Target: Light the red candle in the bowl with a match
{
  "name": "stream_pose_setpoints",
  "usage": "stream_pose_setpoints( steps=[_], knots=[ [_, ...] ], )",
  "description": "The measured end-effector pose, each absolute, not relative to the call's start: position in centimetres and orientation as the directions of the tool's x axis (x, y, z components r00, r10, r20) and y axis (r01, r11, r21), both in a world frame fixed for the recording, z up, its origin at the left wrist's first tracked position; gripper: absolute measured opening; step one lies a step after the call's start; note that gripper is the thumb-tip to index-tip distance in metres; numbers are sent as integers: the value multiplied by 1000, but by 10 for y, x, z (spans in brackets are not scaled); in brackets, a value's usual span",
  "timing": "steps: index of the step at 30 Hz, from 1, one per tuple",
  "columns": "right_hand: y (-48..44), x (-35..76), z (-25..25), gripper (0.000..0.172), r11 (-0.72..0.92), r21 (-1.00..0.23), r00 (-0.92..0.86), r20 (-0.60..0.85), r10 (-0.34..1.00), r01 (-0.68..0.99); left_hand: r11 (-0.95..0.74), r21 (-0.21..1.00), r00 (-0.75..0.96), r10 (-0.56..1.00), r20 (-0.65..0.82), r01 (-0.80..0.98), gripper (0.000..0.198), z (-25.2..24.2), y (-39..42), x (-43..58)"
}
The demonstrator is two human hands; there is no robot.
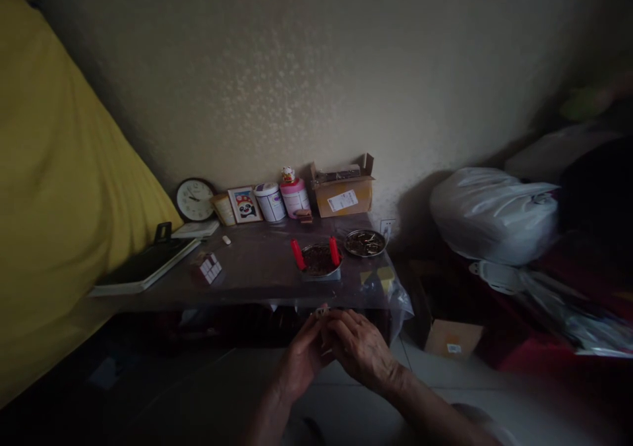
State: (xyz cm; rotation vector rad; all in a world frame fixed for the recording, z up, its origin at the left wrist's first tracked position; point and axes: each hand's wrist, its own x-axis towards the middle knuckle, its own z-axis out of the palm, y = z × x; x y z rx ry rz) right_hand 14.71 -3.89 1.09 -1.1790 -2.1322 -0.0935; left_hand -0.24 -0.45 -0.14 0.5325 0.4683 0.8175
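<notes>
My left hand [304, 353] and my right hand [361, 347] meet just in front of the table's near edge, fingers closed together. A small pale object [322, 311] shows at their fingertips, too dim and small to name. Beyond them on the table [257, 254] stands a round dish [320, 272] of small dark pieces. Two red sticks, a left one [298, 254] and a right one [335, 251], rise from its sides. Behind it to the right is a round metal tray [366, 253] holding several small shiny pieces.
Along the wall are a clock [195, 199], a panda picture [246, 205], a white tub [270, 203], a pink-lidded tub [295, 198] and a cardboard box [343, 198]. A cube puzzle [210, 268] sits left. White bags [494, 215] lie right; an open carton [452, 337] is on the floor.
</notes>
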Motion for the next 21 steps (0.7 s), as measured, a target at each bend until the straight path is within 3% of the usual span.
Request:
stream_pose_setpoints(
  steps=[6, 13, 21],
  knots=[
    [-35, 160, 18, 14, 554, -375, -297, 557, 776, 743, 581, 615, 565, 786, -252, -534, 27, -4, -2, -4],
    [-26, 170, 9, 18, 483, -397, -260, 497, 828, 780, 603, 694, 572, 751, -329, -393, 29, -5, -6, -2],
    [-28, 168, 5, 18, 496, -388, -301, 464, 833, 776, 599, 716, 594, 738, -321, -357, 29, -11, -6, -1]
  ],
)
